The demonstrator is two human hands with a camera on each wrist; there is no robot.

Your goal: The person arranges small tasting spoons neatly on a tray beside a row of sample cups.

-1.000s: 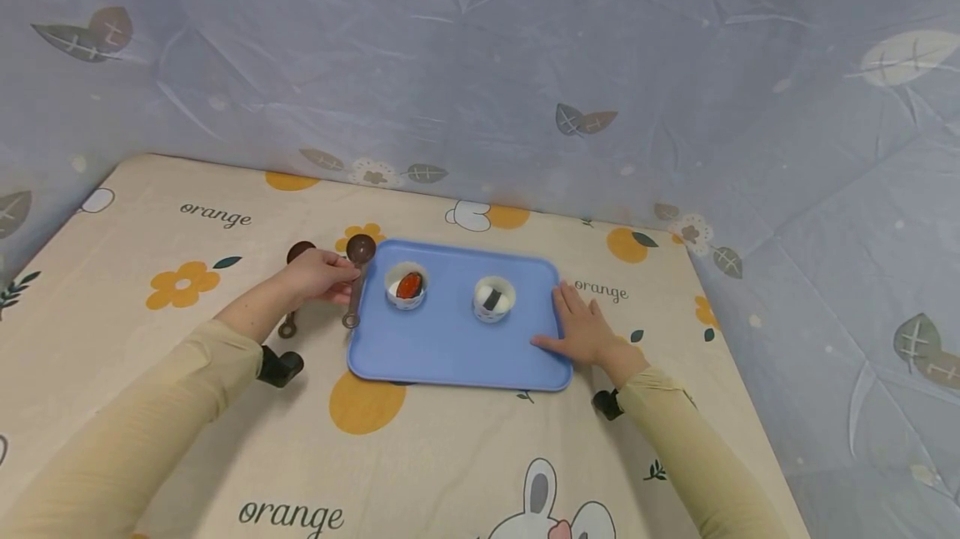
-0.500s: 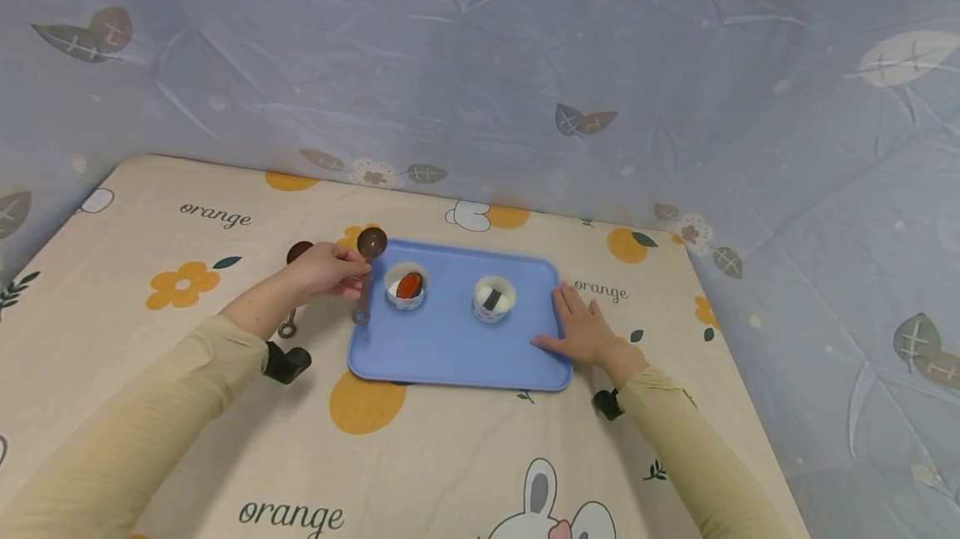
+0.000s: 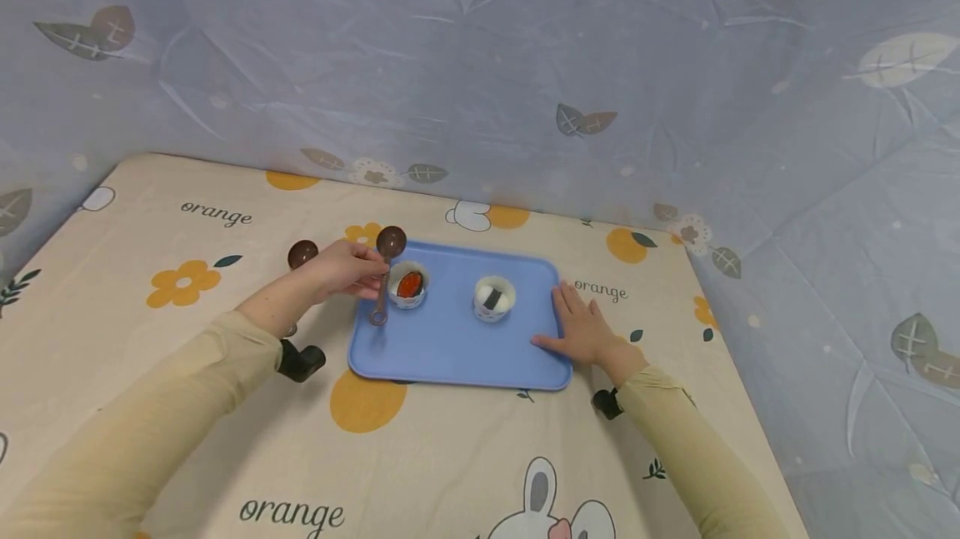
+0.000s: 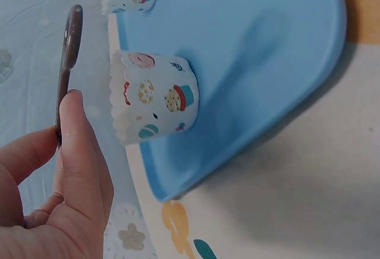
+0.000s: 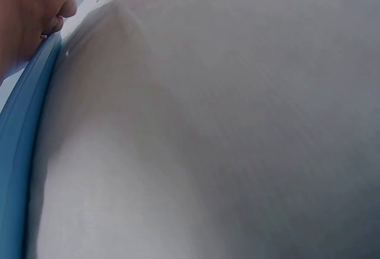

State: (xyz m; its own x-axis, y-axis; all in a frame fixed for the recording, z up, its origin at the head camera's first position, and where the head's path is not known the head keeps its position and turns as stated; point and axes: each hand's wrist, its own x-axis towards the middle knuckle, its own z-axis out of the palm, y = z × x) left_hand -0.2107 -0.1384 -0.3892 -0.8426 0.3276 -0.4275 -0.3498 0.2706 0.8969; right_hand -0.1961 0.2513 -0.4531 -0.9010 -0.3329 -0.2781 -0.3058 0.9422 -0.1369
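Observation:
My left hand point(image 3: 347, 267) pinches a brown spoon point(image 3: 392, 242) by its handle, between thumb and fingers. The spoon has a round bowl at the top and a ring at the handle's end; it hangs above the left side of a blue tray point(image 3: 450, 356). Just right of it on the tray stands a white patterned paper cup point(image 4: 157, 95) holding a red-topped sushi piece point(image 3: 410, 284). A second paper cup point(image 3: 492, 314), farther right, holds a white piece with a black band point(image 3: 492, 298). My right hand point(image 3: 583, 331) rests on the tray's right edge, fingers spread.
Another brown spoon point(image 3: 303, 253) lies on the table left of the tray, partly hidden by my left hand and wrist. A patterned cream cloth point(image 3: 442, 472) covers the table. Bluish-grey fabric point(image 3: 465, 89) hangs behind and at the right.
My left hand has carried the spoon rightward, from the tray's left edge to over the tray, close to the left cup. My right hand has stayed in place.

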